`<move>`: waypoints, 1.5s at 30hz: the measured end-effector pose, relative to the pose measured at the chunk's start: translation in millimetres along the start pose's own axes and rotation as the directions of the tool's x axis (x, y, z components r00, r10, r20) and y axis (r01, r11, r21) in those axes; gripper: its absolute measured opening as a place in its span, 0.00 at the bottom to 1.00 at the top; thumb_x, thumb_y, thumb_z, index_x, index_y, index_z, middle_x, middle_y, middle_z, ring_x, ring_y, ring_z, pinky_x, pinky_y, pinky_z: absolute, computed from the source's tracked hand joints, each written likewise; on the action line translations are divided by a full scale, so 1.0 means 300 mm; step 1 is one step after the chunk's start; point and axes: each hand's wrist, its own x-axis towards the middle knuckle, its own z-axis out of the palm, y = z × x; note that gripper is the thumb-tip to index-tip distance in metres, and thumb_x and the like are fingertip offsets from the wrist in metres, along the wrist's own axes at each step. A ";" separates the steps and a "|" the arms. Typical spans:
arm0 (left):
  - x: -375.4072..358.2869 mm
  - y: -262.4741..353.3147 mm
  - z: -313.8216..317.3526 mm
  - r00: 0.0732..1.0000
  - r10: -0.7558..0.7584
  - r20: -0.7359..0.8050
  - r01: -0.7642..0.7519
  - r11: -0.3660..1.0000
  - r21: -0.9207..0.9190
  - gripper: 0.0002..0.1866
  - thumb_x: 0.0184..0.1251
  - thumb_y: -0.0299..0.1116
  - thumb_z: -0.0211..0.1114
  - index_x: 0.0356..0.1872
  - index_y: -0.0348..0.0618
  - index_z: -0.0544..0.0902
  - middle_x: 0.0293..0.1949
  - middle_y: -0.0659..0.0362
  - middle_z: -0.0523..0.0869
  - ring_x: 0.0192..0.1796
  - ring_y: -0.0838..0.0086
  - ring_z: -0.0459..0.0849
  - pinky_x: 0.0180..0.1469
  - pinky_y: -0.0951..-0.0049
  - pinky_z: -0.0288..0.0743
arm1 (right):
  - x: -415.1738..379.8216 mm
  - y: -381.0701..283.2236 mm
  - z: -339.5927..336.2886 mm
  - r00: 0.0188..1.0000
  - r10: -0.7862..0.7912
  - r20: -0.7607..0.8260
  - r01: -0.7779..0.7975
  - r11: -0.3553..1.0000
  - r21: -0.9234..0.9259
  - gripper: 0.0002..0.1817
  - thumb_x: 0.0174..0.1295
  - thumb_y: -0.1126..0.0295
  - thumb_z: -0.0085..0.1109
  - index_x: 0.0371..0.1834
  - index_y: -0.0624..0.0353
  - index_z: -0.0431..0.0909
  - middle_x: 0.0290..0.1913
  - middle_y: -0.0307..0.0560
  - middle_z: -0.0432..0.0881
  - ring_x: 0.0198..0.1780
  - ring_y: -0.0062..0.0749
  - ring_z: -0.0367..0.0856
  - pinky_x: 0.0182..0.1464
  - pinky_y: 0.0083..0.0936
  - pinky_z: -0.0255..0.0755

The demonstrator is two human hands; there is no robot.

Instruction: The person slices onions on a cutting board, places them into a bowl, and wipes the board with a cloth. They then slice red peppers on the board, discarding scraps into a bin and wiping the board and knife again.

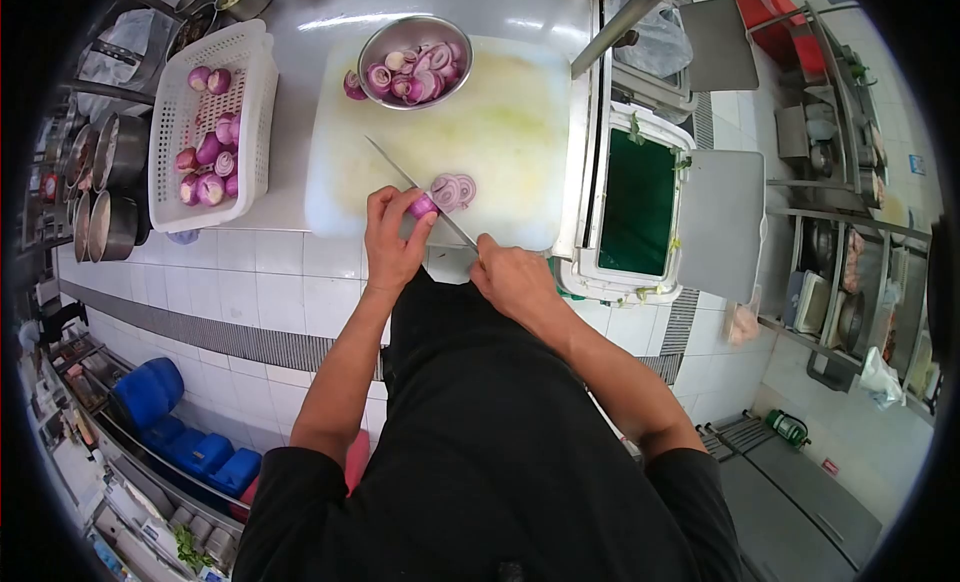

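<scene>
My left hand [394, 232] is closed on a red onion [422, 206] near the front edge of the white cutting board [345, 172]. In my right hand [508, 274] is the handle of a knife [455, 230], its blade slanting up and left, right beside the onion. Several cut onion slices [454, 191] lie on the board just right of the blade. At the board's far edge a steel bowl [414, 100] holds sliced onion [432, 72]. One onion piece [354, 85] rests on the board left of the bowl.
To the left stands a white perforated basket [262, 112] with several peeled onions [210, 148]. A white-rimmed bin with a green inside [638, 202] is right of the board. Steel pots [118, 152] stand far left, and a steel rail [625, 27] rises by the board's far right corner.
</scene>
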 end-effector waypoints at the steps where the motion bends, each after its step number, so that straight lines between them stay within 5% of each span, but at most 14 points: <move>1: -0.002 -0.002 -0.002 1.000 0.003 -0.001 -0.003 1.000 -0.013 0.21 0.63 0.33 0.78 0.57 0.45 0.84 0.51 0.52 0.77 0.50 0.57 0.83 0.51 0.61 0.80 | -0.030 0.014 0.008 1.000 0.001 -0.001 -0.001 1.000 0.003 0.11 0.68 0.65 0.59 0.42 0.62 0.74 0.28 0.62 0.86 0.33 0.62 0.87 0.39 0.55 0.79; 8: -0.004 -0.010 -0.003 1.000 -0.018 0.024 0.020 0.997 -0.081 0.21 0.66 0.32 0.76 0.58 0.41 0.82 0.57 0.49 0.77 0.52 0.58 0.83 0.55 0.64 0.80 | -0.299 0.088 -0.118 0.985 0.126 0.121 -0.125 0.992 -0.017 0.11 0.69 0.63 0.60 0.42 0.60 0.73 0.24 0.61 0.84 0.29 0.64 0.85 0.35 0.56 0.77; 23: -0.001 -0.010 0.001 1.000 0.015 0.013 -0.014 0.999 -0.030 0.19 0.65 0.29 0.76 0.55 0.41 0.81 0.53 0.50 0.77 0.47 0.61 0.84 0.51 0.64 0.80 | -0.340 0.010 -0.241 0.974 0.132 0.184 -0.126 0.991 -0.044 0.12 0.70 0.63 0.59 0.42 0.61 0.73 0.22 0.62 0.82 0.29 0.65 0.84 0.35 0.57 0.77; 32: 0.004 0.002 0.005 1.000 -0.009 -0.023 0.008 0.999 -0.054 0.21 0.61 0.31 0.77 0.54 0.44 0.82 0.54 0.50 0.79 0.50 0.53 0.84 0.51 0.60 0.81 | -0.244 -0.024 -0.236 0.981 0.085 0.173 -0.086 0.996 -0.002 0.10 0.70 0.66 0.59 0.43 0.63 0.73 0.25 0.63 0.84 0.32 0.65 0.85 0.37 0.56 0.78; 45: 0.008 0.009 -0.001 1.000 -0.021 -0.010 0.021 0.998 -0.060 0.21 0.61 0.30 0.78 0.54 0.44 0.82 0.53 0.52 0.79 0.46 0.59 0.86 0.48 0.62 0.81 | 0.013 -0.035 -0.039 0.999 -0.004 0.034 0.002 0.999 0.044 0.09 0.66 0.69 0.60 0.42 0.63 0.74 0.28 0.63 0.85 0.33 0.64 0.86 0.38 0.56 0.78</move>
